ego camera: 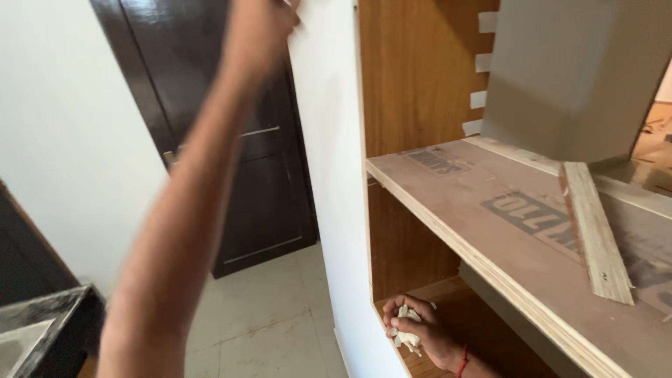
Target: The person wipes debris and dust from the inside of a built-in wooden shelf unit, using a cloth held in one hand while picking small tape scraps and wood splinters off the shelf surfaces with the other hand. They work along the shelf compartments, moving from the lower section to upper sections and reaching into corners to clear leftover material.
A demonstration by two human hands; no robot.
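Right hand (pixel 413 329) low, on lower shelf floor, fingers closed around crumpled white rag (pixel 407 334). Left hand (pixel 259 31) raised, fingers pressed to white side panel (pixel 329 175) near top; grip unclear, blurred.

Judgement: steady panel with upper hand, keep rag bunched tight.

Beyond: bare plywood shelf (pixel 476 203) with loose wood strip (pixel 595 231), grey box (pixel 574 77). Tiled floor (pixel 266 322), dark door (pixel 259 140), white wall.

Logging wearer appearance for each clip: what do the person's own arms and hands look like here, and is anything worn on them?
Both arms are bare, with no sleeves or gloves in view. The left hand and its long forearm show no watch or band. The right hand has a thin red thread tied around the wrist. No rings are visible on the fingers.
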